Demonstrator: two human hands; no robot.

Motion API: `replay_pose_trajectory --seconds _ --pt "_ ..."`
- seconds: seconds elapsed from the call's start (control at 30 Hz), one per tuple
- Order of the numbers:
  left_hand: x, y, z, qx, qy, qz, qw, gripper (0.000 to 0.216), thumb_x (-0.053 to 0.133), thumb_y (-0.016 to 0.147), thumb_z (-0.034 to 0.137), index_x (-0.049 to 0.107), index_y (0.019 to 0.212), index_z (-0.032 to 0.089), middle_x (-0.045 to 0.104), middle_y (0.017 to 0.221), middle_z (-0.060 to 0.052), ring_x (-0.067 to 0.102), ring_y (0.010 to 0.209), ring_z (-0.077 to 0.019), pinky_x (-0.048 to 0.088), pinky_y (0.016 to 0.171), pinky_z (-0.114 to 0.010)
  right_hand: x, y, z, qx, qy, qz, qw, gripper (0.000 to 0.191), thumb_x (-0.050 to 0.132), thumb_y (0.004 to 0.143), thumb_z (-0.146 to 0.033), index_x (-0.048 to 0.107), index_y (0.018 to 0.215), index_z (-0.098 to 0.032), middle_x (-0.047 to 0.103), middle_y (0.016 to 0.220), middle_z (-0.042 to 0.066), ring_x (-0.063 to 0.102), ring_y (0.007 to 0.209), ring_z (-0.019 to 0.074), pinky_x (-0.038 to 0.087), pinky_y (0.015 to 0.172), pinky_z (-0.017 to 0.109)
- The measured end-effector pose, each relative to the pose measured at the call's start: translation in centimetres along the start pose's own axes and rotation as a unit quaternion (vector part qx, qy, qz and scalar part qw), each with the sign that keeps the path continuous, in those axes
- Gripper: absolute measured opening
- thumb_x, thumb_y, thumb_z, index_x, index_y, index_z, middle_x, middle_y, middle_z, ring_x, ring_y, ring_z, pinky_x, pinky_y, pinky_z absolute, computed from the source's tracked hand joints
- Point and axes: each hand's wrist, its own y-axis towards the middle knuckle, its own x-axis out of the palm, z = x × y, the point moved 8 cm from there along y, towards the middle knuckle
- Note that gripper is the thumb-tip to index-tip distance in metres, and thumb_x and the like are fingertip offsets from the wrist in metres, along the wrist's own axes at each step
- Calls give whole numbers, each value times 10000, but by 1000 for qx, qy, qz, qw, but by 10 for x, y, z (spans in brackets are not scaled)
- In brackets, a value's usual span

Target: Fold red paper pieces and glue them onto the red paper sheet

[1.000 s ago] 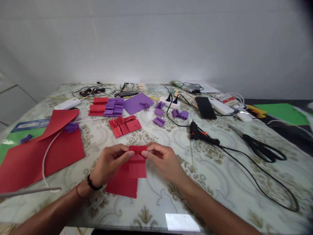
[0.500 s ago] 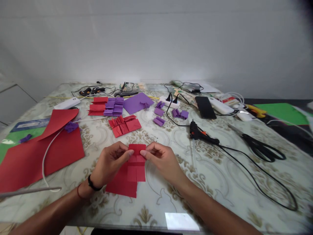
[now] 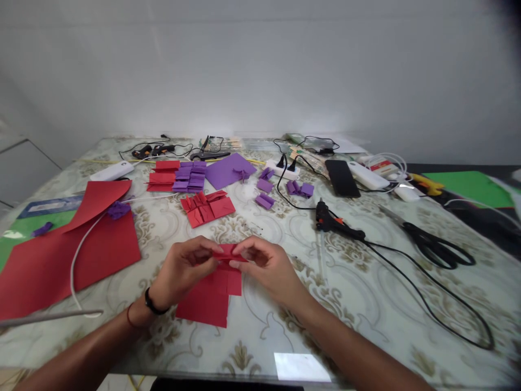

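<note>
Folded red paper (image 3: pixel 234 283) between fingers (image 3: pixel 249 244)

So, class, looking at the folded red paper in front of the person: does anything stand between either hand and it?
Nothing visible does. The left hand and right hand both have fingers on the folded paper. The flat sheet partly shows past its lower left, blocking neither.

On the tabletop (image 3: pixel 254 347), right of the hands (image 3: pixel 273 271), glue gun (image 3: pixel 341 227), then scissors (image 3: pixel 431 245); left, paper sheet (image 3: pixel 108 252); beyond, folded-paper panel (image 3: pixel 220 208).
</note>
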Motion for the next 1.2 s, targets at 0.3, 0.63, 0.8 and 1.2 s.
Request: replay_pose_trajectory --seconds 0.3,0.63,0.8,1.2 --pt "-3 -5 0 44 38 6 998 93 720 825 97 755 875 167 788 863 -44 734 783 -143 558 696 -191 -1 -3 -10 -48 -77 11 996 81 775 813 -276 742 822 -202 720 831 34 632 772 187 478 733 314" --pt "0 -4 3 23 29 43 998 226 730 853 207 560 711 164 550 572 58 457 495 -55 372 478 -149 -4 -2 -8 -2 -47 34 998 329 778 799 -346 536 635 -197 547 639 -27 482 619 131 393 604 271" --pt "2 -4 1 10 48 37 998 247 714 872 220 530 717 167 521 580 64 419 500 -54 341 475 -150 -4 -1 -2 33 -21 40 998 365 846 737 -400 549 669 -199 530 609 -47 453 582 119 365 565 259" --pt "1 -7 4 8 29 51 998 232 708 881 226 478 867 202 497 622 86 432 518 -56 335 501 -141 -1 2 1 27 56 17 998 346 864 744 -350 605 928 -213 577 612 -78 529 568 114 413 589 254"
